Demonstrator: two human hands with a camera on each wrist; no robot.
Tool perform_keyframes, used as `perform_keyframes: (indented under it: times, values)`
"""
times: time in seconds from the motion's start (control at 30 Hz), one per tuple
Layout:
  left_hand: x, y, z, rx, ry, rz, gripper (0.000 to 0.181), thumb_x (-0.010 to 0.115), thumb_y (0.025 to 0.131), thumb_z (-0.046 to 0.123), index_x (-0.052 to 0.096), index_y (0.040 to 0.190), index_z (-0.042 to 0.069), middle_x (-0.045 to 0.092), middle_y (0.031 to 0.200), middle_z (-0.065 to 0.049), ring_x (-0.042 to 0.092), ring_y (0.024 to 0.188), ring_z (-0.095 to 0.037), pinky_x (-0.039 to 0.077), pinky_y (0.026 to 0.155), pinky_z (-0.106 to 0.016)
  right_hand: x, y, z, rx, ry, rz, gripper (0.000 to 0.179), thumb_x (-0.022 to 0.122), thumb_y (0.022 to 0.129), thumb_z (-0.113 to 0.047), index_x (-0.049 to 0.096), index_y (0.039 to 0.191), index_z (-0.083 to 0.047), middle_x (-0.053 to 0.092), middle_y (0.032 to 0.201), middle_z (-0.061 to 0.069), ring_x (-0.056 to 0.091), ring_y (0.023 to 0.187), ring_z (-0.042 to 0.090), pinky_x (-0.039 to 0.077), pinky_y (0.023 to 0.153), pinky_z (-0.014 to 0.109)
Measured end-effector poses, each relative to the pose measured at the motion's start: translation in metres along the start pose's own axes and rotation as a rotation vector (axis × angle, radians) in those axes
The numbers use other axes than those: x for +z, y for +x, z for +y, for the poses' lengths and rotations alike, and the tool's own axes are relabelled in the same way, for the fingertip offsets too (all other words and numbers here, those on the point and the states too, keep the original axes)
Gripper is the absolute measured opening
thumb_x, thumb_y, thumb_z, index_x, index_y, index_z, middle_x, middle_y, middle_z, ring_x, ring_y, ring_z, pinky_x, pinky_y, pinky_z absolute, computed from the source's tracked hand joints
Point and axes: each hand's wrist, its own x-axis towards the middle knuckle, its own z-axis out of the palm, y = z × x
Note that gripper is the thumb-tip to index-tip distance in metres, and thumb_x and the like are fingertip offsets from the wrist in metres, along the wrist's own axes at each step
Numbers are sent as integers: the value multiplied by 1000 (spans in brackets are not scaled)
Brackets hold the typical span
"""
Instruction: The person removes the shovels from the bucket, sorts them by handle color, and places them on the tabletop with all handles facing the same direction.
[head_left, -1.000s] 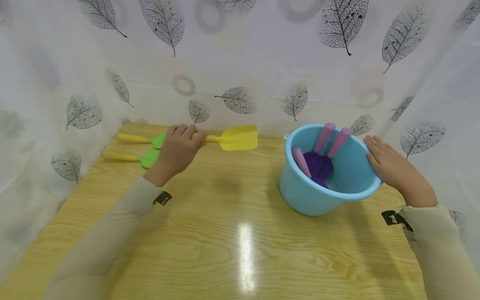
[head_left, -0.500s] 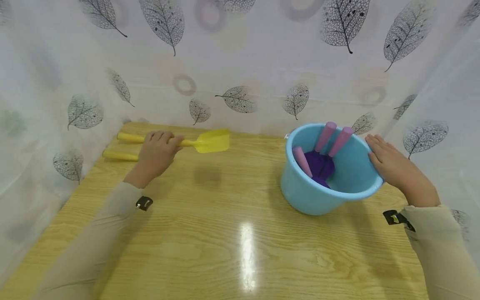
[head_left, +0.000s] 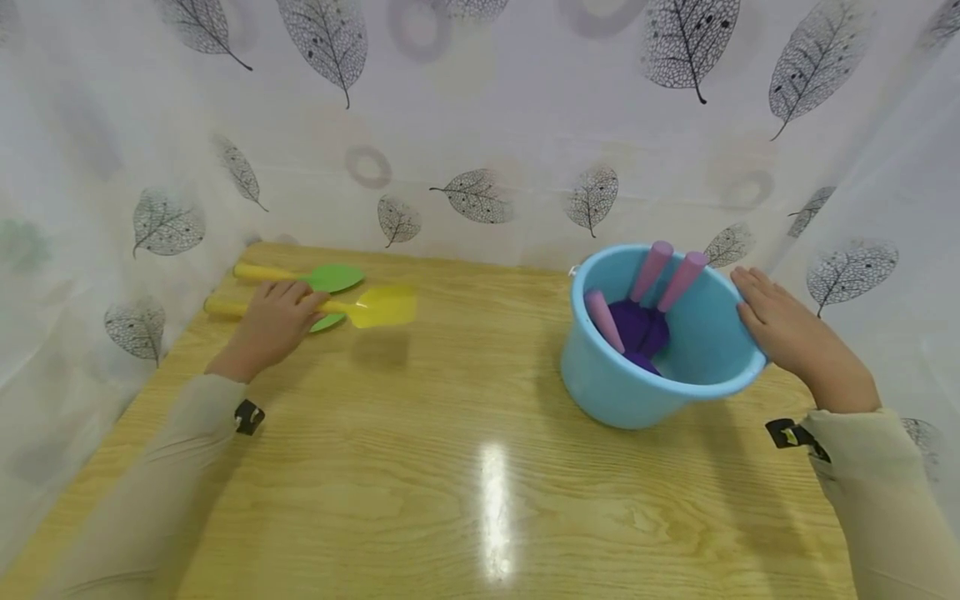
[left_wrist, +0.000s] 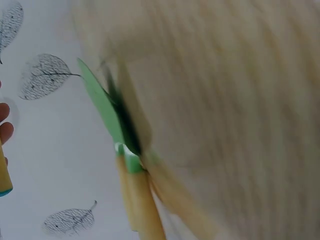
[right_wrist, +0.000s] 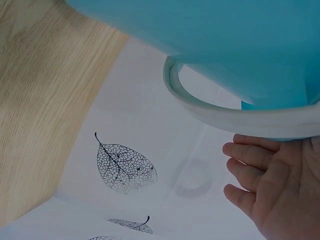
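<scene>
My left hand [head_left: 272, 323] grips the handle of a yellow toy shovel [head_left: 384, 307], its flat blade pointing right. Below and behind it, two toy shovels with yellow handles and green blades lie side by side: a far green shovel [head_left: 335, 277] and a near green shovel [head_left: 225, 308], partly covered by the hand. In the left wrist view, fingertips [left_wrist: 5, 131] hold a handle at the left edge. My right hand [head_left: 797, 333] rests with straight fingers against the right rim of a light blue bucket [head_left: 626, 400]. Purple shovels [head_left: 637, 329] with pink handles stand inside.
The wooden table [head_left: 420, 492] ends at a pale curtain [head_left: 525, 117] printed with leaves, which hangs along the back and both sides. A white bail handle [right_wrist: 250, 117] hangs on the bucket in the right wrist view.
My left hand has carried the yellow shovel leftward and down, from beside the green shovels to over them. The right hand and the bucket have stayed in place.
</scene>
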Motion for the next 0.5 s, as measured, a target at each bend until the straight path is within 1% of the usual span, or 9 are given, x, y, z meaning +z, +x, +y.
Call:
perform_keyframes:
  times: [0.1,0.17,0.33,0.5]
  values:
    - [1,-11,-6,11,-11,-13,27,50,96,27,61,106,4,60,92,-16,57,88,-36,42,77,-51,0,0,0,1,1,1,57,17,103,-26,0,147,5,3,152,32,-3,142,45,4,113,61]
    - [1,-17,-10,8,-28,-26,21,57,92,20,60,106,5,59,93,-16,56,88,-36,41,78,-51,1,0,0,-1,-1,0,57,17,103,-26,0,147,5,4,152,32,-3,142,45,4,113,61]
    - [-1,-33,-19,-1,-35,-86,22,64,86,14,58,107,7,58,91,-14,55,86,-33,39,78,-50,0,1,1,-7,1,-1,57,17,103,-26,0,147,5,3,152,32,-3,142,46,4,113,61]
    - [-3,-45,-26,-5,-26,-115,29,69,80,11,59,108,7,58,91,-14,56,87,-34,40,78,-50,1,1,2,-14,3,7,56,18,103,-25,1,147,6,5,152,32,-2,142,45,3,114,59]
